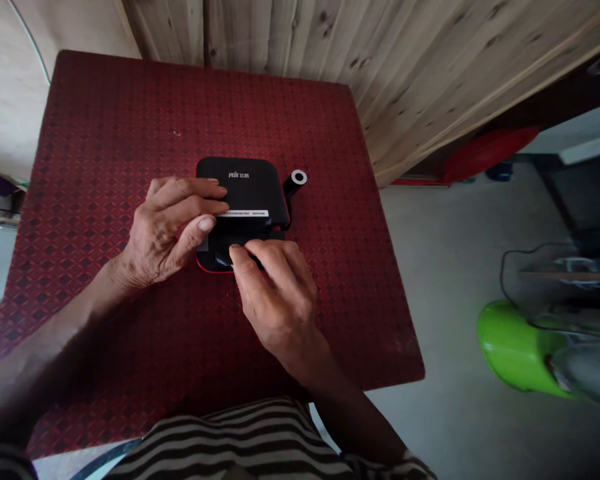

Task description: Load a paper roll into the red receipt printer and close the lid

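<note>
A flat black case (250,180) with rounded corners and a red rim lies on the table, pale lettering and a white printed strip on its top. My left hand (167,227) rests on the case's left side, fingers stretched out over the top and thumb near the strip. At the near edge, my right hand (280,280) is closed, thumb and fingers together at a dark part of the case; whatever they pinch there is hidden. Just right of the case is a short black cylinder (295,181) with a white ring at its end.
The case lies on a table (130,120) with a red patterned cover. A wooden plank wall (310,33) runs along the far side. On the floor to the right are a bright green container (510,347), a cable and some blurred items.
</note>
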Motion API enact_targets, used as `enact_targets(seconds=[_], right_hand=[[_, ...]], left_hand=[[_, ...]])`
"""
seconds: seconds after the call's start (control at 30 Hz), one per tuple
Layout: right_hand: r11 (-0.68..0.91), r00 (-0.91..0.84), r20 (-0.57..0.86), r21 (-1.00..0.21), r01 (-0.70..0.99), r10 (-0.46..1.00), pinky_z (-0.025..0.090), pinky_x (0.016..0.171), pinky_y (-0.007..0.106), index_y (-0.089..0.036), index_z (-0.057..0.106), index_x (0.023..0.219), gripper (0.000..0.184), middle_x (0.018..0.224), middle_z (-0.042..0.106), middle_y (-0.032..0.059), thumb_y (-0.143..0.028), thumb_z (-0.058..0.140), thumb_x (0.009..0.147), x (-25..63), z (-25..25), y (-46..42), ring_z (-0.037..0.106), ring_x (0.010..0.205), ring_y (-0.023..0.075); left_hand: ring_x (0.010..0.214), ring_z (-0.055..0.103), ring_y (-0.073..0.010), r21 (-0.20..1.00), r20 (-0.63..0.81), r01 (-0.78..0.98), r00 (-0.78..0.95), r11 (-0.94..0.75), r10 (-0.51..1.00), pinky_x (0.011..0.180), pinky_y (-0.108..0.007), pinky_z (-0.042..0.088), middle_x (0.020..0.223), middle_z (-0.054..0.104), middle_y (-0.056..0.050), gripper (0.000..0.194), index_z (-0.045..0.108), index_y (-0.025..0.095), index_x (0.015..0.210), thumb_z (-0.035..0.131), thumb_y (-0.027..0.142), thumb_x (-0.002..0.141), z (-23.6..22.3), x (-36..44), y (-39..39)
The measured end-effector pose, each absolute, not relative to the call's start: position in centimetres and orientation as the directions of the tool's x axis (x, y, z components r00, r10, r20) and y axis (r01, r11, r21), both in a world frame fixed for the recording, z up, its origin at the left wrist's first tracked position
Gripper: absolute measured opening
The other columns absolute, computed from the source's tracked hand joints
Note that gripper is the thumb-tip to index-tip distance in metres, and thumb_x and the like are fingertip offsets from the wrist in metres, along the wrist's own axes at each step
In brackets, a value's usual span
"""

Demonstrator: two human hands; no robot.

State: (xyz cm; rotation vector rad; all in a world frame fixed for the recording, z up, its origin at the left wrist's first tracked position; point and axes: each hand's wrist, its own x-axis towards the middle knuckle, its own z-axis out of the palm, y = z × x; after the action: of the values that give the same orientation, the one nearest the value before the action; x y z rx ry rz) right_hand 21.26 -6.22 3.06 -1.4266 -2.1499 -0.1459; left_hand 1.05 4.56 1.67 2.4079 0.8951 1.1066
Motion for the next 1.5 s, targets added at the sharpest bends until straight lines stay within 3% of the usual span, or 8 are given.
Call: enact_targets(seconds=[0.4,0.6,0.77,0.87,0.97,1.07,1.27,1.5], right_hand=[[0.460,-0.268,0.522,-0.282,0.842,0.810,0.061,0.090,0.039,-0.019,0.073,0.123,0.019,0.108,0.082,0.0082,-0.015,0.070,0.104,21.9,2.8,-6.7,0.073,0.100,0.0217],[0.454,-0.189,0.596,-0.332,0.827,0.780,0.064,0.098,0.045,-0.025,0.069,0.136,0.037,0.117,0.082,0.0096,-0.020,0.077,0.100,23.7,2.9,-7.8,0.077,0.108,0.0269],[0.413,0.008,0.667,-0.470,0.780,0.745,0.063,0.087,0.043,-0.025,0.073,0.128,0.030,0.108,0.081,0.0078,-0.015,0.065,0.101,25.7,1.7,-8.1,0.077,0.098,0.0248],[0.362,0.091,0.631,-0.550,0.753,0.771,0.062,0.083,0.039,-0.025,0.075,0.117,0.023,0.102,0.081,0.0056,-0.014,0.060,0.103,26.5,0.1,-8.3,0.076,0.092,0.0220],[0.275,0.180,0.514,-0.686,0.674,0.839,0.059,0.075,0.032,-0.024,0.073,0.100,0.021,0.088,0.077,0.0024,-0.018,0.055,0.109,26.8,-1.9,-9.0,0.074,0.080,0.0175],[0.161,0.178,0.315,-0.801,0.576,0.932,0.052,0.065,0.028,-0.023,0.068,0.085,0.032,0.075,0.070,-0.0010,-0.026,0.052,0.113,26.4,-3.7,-9.9,0.067,0.066,0.0137],[0.159,0.034,0.237,-0.744,0.649,0.971,0.039,0.064,0.028,-0.024,0.049,0.070,0.042,0.067,0.055,-0.0040,-0.030,0.057,0.111,25.4,-4.9,-9.7,0.051,0.062,0.0119],[0.179,0.010,0.252,-0.714,0.677,0.968,0.035,0.065,0.028,-0.025,0.043,0.072,0.042,0.068,0.049,-0.0057,-0.027,0.059,0.110,25.3,-4.9,-9.4,0.045,0.062,0.0110]], left_hand=[[0.134,0.073,-0.0350,0.394,0.628,0.361,0.565,-0.845,0.534,0.111,-0.058,0.053,0.143,0.075,-0.008,0.049,0.067,0.039,0.144,0.042,0.066,0.112,-0.8,0.2,4.5],[0.135,0.071,-0.0360,0.387,0.621,0.374,0.570,-0.843,0.538,0.112,-0.059,0.051,0.143,0.075,-0.009,0.061,0.068,0.034,0.140,0.041,0.078,0.107,-1.2,0.5,4.3],[0.138,0.068,-0.0358,0.550,0.570,0.366,0.493,-0.751,0.657,0.117,-0.060,0.051,0.138,0.075,-0.009,0.073,0.071,0.028,0.131,0.026,0.081,0.108,0.4,1.1,3.3],[0.132,0.068,-0.0325,0.556,0.605,0.426,0.382,-0.714,0.699,0.116,-0.056,0.054,0.136,0.074,-0.008,0.055,0.071,0.028,0.136,0.044,0.069,0.110,0.9,0.8,2.4],[0.113,0.069,-0.0279,0.410,0.729,0.552,0.280,-0.726,0.624,0.100,-0.048,0.059,0.114,0.074,-0.008,0.040,0.071,0.025,0.132,0.057,0.055,0.108,-0.1,-0.2,1.2],[0.105,0.068,-0.0270,0.270,0.761,0.589,0.355,-0.762,0.543,0.091,-0.044,0.059,0.112,0.071,-0.010,0.047,0.068,0.022,0.135,0.066,0.057,0.104,-1.7,-1.0,0.0],[0.113,0.068,-0.0310,0.153,0.693,0.635,0.477,-0.757,0.541,0.093,-0.050,0.059,0.126,0.068,-0.012,0.051,0.063,0.026,0.143,0.066,0.059,0.105,-2.3,-1.0,-0.6],[0.118,0.066,-0.0329,0.187,0.686,0.619,0.473,-0.762,0.552,0.100,-0.053,0.053,0.132,0.066,-0.012,0.060,0.063,0.029,0.149,0.079,0.056,0.098,-2.4,-1.3,-0.6]])
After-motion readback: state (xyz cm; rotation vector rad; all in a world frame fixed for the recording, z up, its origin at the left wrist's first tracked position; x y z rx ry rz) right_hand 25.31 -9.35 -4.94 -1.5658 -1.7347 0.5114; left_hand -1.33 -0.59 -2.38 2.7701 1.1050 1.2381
